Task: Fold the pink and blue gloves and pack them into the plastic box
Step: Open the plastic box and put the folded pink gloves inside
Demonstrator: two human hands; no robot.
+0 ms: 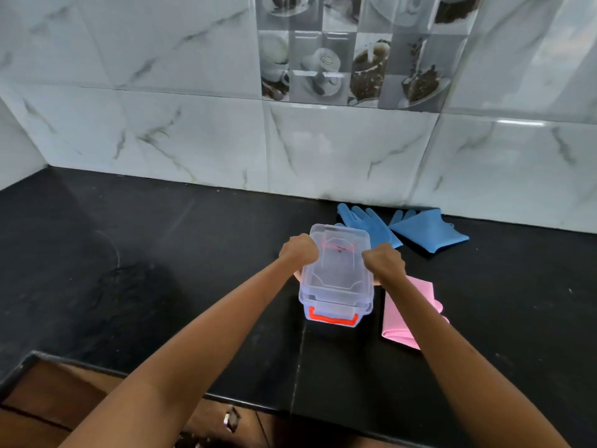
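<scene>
A clear plastic box with its lid on and orange-red latches stands on the black counter. My left hand grips its left side and my right hand grips its right side. Two blue gloves lie flat behind the box, near the wall, fingers pointing left and back. Pink gloves lie flat just right of the box, partly hidden under my right forearm.
The black counter runs from a marble-tiled wall at the back to its front edge near me. The counter's left end meets a side wall. A brown floor shows below the front edge.
</scene>
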